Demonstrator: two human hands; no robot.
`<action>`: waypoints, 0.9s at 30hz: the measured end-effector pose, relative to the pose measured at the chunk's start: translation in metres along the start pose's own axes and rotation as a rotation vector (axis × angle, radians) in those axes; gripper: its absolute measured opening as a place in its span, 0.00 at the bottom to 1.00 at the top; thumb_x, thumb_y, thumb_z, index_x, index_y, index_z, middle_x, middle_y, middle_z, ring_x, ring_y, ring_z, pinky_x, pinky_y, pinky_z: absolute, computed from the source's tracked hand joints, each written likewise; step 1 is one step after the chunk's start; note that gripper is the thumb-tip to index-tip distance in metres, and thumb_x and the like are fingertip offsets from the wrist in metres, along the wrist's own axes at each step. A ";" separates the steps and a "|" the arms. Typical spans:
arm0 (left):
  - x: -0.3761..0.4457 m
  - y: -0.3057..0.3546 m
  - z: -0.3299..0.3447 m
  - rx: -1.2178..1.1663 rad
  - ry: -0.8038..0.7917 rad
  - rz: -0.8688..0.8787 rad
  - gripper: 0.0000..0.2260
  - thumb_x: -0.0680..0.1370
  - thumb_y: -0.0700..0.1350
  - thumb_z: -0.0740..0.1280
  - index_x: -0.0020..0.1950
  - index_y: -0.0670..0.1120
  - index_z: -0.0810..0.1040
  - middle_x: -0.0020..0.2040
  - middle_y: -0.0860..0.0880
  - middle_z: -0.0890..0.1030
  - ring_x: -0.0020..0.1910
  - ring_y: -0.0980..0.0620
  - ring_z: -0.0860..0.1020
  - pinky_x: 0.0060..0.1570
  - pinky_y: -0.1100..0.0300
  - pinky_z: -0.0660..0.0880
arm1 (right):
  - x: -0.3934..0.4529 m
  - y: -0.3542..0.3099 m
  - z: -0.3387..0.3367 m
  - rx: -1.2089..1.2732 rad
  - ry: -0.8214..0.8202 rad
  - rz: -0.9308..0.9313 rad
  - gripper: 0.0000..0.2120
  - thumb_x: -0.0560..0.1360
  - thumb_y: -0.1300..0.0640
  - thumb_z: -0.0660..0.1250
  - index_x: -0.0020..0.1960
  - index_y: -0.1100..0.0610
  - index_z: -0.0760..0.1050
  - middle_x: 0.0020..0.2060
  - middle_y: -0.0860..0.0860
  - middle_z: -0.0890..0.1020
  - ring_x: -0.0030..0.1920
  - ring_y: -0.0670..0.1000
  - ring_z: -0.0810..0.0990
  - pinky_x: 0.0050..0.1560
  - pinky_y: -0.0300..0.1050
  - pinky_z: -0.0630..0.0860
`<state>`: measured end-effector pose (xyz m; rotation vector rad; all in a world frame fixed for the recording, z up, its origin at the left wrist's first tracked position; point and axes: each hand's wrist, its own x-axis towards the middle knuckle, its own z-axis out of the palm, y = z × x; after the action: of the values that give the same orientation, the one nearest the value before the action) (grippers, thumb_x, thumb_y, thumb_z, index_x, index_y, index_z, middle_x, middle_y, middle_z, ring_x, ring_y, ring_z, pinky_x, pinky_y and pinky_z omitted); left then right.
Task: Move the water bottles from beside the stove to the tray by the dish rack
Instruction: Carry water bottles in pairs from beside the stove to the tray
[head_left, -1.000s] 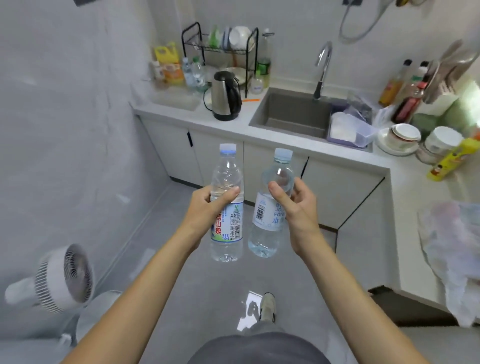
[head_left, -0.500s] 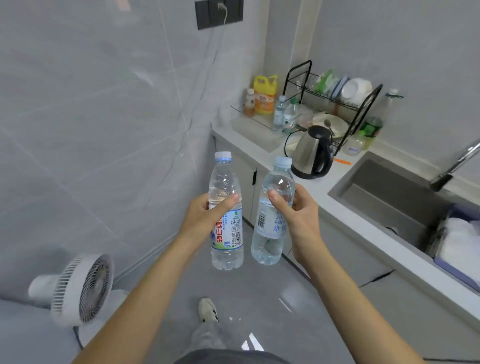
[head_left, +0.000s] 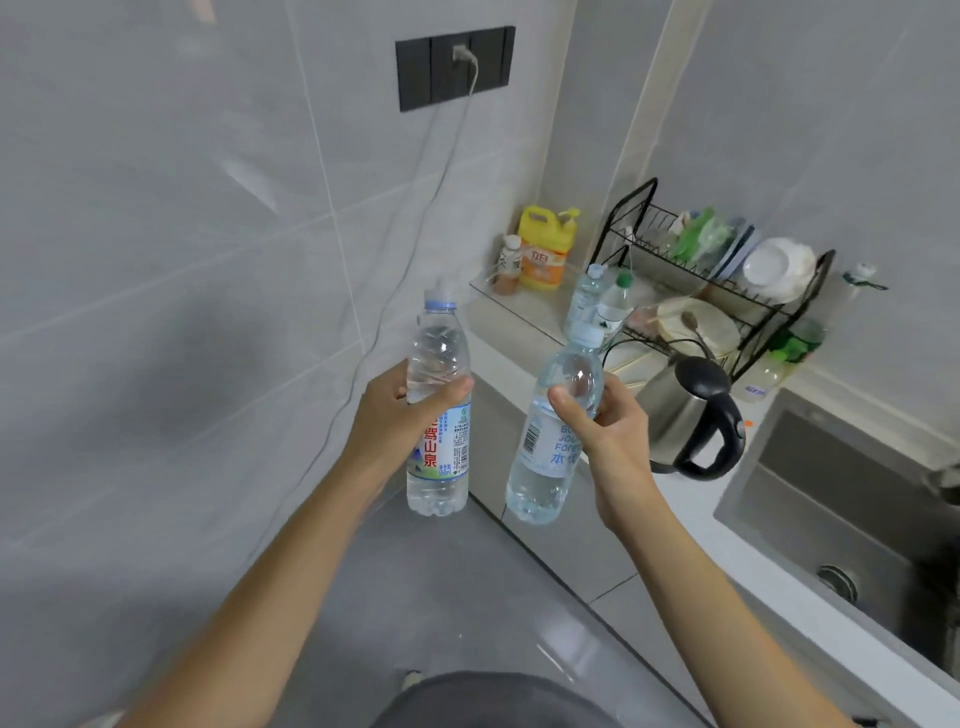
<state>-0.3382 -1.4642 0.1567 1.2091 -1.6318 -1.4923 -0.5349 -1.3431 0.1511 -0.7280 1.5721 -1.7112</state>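
My left hand (head_left: 395, 415) grips a clear water bottle with a red-lettered label (head_left: 439, 415), held upright in the air. My right hand (head_left: 605, 426) grips a second clear water bottle with a white and blue label (head_left: 545, 452), tilted slightly right. Both bottles hang in front of the counter corner. Beyond them a clear tray (head_left: 524, 312) sits on the counter left of the black dish rack (head_left: 717, 270). On the tray stand two small water bottles (head_left: 597, 301), a yellow detergent jug (head_left: 545, 254) and a small brown bottle (head_left: 508, 265).
A steel kettle with a black handle (head_left: 691, 415) stands on the counter just right of my right hand. The sink (head_left: 852, 509) lies further right. A white cable (head_left: 415, 249) hangs from a dark wall socket (head_left: 454, 67) on the left wall. Grey floor lies below.
The view has swung left and closer to the counter corner; the tray and dish rack look nearer. Both hands still hold their bottles, now a little further apart.
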 end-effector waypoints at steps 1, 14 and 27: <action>0.016 0.002 0.002 0.007 -0.007 0.013 0.09 0.76 0.56 0.77 0.52 0.54 0.84 0.45 0.55 0.89 0.43 0.56 0.88 0.35 0.61 0.78 | 0.014 0.001 0.002 0.001 0.016 0.005 0.18 0.73 0.55 0.80 0.61 0.55 0.81 0.54 0.55 0.87 0.54 0.51 0.87 0.51 0.41 0.82; 0.248 0.026 0.072 0.131 0.021 0.079 0.22 0.65 0.65 0.78 0.52 0.55 0.83 0.47 0.56 0.88 0.47 0.57 0.87 0.53 0.44 0.84 | 0.247 0.014 -0.008 0.039 0.155 0.008 0.20 0.74 0.57 0.79 0.63 0.57 0.79 0.54 0.55 0.87 0.53 0.53 0.88 0.49 0.43 0.84; 0.441 0.036 0.147 0.401 0.046 0.105 0.25 0.64 0.67 0.79 0.56 0.59 0.81 0.47 0.61 0.87 0.48 0.60 0.85 0.50 0.54 0.82 | 0.438 0.051 -0.038 -0.604 0.107 0.002 0.28 0.68 0.44 0.82 0.62 0.48 0.74 0.52 0.42 0.82 0.52 0.46 0.81 0.50 0.45 0.78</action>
<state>-0.6518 -1.8049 0.1047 1.3287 -1.9916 -1.0950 -0.8227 -1.6701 0.0750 -0.9281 2.1965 -1.2832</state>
